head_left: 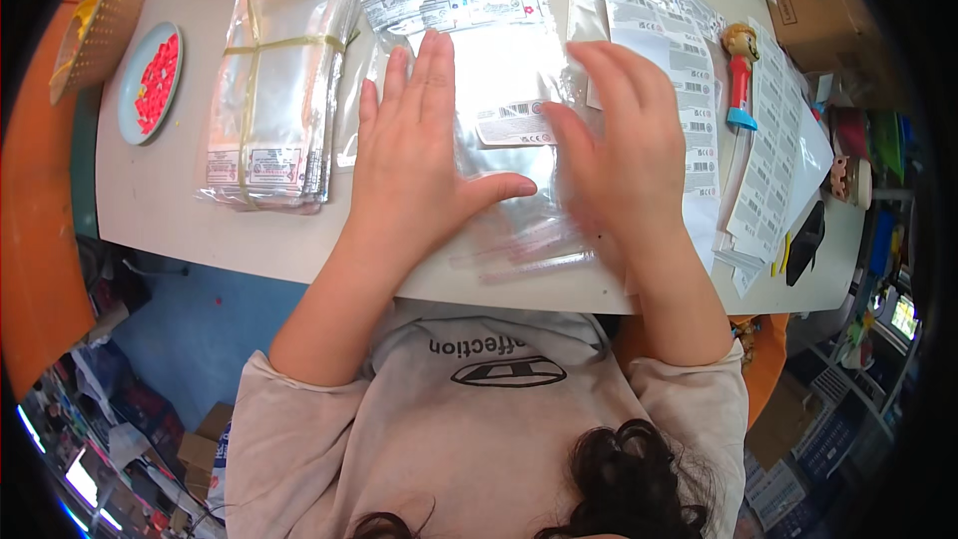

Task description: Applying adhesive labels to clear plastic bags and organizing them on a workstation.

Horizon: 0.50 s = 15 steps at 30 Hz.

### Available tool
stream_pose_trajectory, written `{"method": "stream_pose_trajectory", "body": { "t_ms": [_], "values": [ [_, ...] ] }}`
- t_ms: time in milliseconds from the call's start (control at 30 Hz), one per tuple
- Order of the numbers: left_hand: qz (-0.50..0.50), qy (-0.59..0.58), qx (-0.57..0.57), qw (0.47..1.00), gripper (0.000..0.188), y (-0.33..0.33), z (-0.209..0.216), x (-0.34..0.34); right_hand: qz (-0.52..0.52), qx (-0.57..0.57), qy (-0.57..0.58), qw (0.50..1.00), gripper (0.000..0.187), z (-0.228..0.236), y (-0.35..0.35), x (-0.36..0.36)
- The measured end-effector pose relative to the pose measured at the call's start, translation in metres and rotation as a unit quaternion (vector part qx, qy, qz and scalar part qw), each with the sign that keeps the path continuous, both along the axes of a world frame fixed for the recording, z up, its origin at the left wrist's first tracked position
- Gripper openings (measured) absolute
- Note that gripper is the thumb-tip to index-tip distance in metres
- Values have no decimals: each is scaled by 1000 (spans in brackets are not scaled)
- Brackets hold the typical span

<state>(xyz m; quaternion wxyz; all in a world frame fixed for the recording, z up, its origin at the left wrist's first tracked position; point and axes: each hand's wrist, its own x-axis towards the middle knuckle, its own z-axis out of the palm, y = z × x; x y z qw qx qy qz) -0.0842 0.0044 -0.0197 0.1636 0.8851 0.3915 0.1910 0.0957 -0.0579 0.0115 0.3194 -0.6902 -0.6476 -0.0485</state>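
Clear plastic bags (509, 175) with printed header strips lie in a loose pile in front of me, their lower ends slightly blurred. A white barcode label (516, 124) is on the top bag. My left hand (411, 135) rests flat over the pile's left side, fingers stretched forward and thumb out to the right. Curved above the right side is my right hand (634, 125), a little blurred, its thumb apart from its fingers and close to the label's right end. Nothing shows between those fingers. Sheets of barcode labels (696, 90) lie just beyond my right hand.
A bundle of similar bags tied with yellow ribbon (256, 60) lies at left. Past it are a plate (130, 80) of small red pieces (158, 85) and a perforated basket (118, 15). More label sheets (768, 155) and a small figure (740, 70) with a blue base sit at right.
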Motion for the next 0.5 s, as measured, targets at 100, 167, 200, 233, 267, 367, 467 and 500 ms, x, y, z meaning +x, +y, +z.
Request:
{"method": "stream_pose_trajectory", "body": {
  "t_ms": [100, 167, 200, 233, 267, 367, 467, 500],
  "values": [
    [2, -3, -2, 1000, 128, 0, 0, 3, 171, -61, -63, 981, 46, -7, -7, 1],
    [1, -3, -1, 1000, 128, 0, -1, 4, 203, -104, -55, 972, 45, -14, -9, -4],
    [1, -3, -5, 1000, 128, 0, -2, 4, 235, -148, -47, 959, 45, -15, -10, -5],
    [4, -2, -8, 1000, 127, 0, -1, 3, 249, -187, -38, 950, 45, -17, -7, -1],
    [4, -2, -6, 1000, 127, 1, -1, 2, 249, -185, -39, 950, 45, -17, -8, 1],
    [3, 8, -34, 999, 124, 1, 2, 1, 147, -198, -86, 965, 48, -13, -12, 7],
    [3, 14, -31, 999, 124, 1, 2, 3, 84, -233, -148, 957, 53, -9, -14, 13],
    [4, 18, -32, 999, 125, 2, 1, 3, 93, -219, -126, 963, 54, -9, -14, 12]
  ]
}}
